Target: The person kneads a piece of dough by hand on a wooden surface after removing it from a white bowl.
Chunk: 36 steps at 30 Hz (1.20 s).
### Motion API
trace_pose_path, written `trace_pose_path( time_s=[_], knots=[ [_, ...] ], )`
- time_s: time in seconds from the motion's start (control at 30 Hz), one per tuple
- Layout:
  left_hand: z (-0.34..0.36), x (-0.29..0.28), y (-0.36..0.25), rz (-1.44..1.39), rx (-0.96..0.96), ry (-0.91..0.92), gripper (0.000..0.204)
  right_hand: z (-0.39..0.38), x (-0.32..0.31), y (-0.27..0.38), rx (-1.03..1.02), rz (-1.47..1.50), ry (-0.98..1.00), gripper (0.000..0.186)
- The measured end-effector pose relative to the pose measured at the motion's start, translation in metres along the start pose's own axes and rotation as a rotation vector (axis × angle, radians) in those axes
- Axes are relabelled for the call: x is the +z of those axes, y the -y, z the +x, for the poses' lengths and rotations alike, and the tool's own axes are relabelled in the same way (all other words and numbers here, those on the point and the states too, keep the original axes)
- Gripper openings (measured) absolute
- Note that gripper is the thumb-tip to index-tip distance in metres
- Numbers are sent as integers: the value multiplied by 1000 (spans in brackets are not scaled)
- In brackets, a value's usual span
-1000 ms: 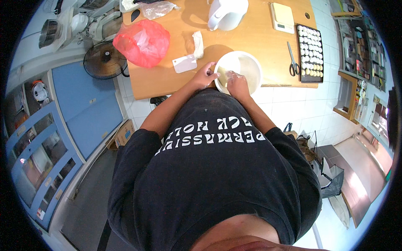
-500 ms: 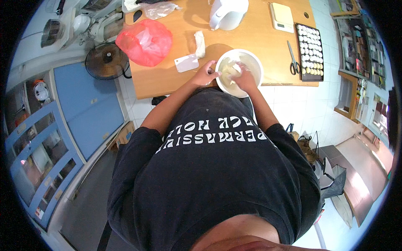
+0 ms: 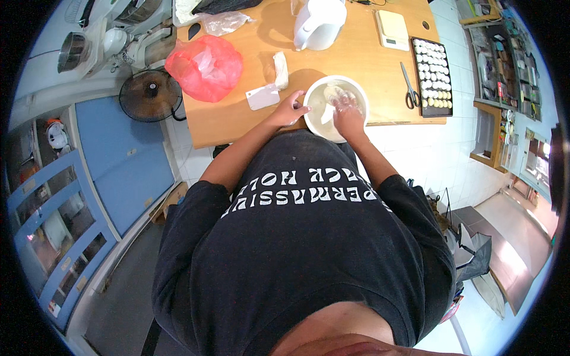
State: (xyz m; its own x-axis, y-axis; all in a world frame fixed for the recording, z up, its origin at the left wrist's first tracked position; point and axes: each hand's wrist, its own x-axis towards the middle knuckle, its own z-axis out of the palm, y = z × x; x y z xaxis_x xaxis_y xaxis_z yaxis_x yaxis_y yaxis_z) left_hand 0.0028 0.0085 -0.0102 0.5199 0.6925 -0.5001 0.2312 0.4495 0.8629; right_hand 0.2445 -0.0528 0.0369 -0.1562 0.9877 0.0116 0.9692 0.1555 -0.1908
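A round white bowl (image 3: 366,110) stands at the table's near edge, right in front of me. Inside it lies pale, soft dough (image 3: 331,91); a whiter piece (image 3: 327,114) shows nearer to me. My right hand (image 3: 348,113) is down in the bowl, its whitened fingers curled over the dough, the fingertips partly hidden. With thumb and fingers at the left rim, my left hand (image 3: 290,110) holds the bowl. Left of that hand a flat white scraper (image 3: 262,98) lies on the table, next to a crumpled whitish packet (image 3: 281,70).
A pink plastic bag (image 3: 205,68) sits at the left of the wooden table (image 3: 374,77), a white jug (image 3: 320,25) at the back. To the right are a scale (image 3: 392,29), black scissors (image 3: 409,89) and a dark tray (image 3: 432,113) with rows of small pale balls. A fan (image 3: 151,95) stands left.
My right hand has turned and shifted within the bowl, its fingers now pointing away from me over the dough. My left hand stays at the rim. The view has shifted slightly.
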Motion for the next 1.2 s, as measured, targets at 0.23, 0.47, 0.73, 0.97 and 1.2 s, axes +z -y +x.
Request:
trace_pose_path(
  time_s=[0.23, 0.47, 0.73, 0.97, 1.2],
  knots=[
    [2, 2, 5, 50, 8, -33, 75, 3, 7, 5, 222, 93, 427, 37],
    [2, 2, 0, 69, 13, -21, 75, 26, 30, 10, 316, 23, 318, 62],
    [-4, -2, -5, 46, -32, -20, 74, 59, 24, 33, 324, -43, 420, 62],
    [3, 2, -16, 35, -8, 14, 72, 29, 52, 11, 430, 138, 386, 67],
    [1, 2, -7, 37, -26, -31, 65, 31, 60, 16, 303, 2, 341, 74]
  ],
)
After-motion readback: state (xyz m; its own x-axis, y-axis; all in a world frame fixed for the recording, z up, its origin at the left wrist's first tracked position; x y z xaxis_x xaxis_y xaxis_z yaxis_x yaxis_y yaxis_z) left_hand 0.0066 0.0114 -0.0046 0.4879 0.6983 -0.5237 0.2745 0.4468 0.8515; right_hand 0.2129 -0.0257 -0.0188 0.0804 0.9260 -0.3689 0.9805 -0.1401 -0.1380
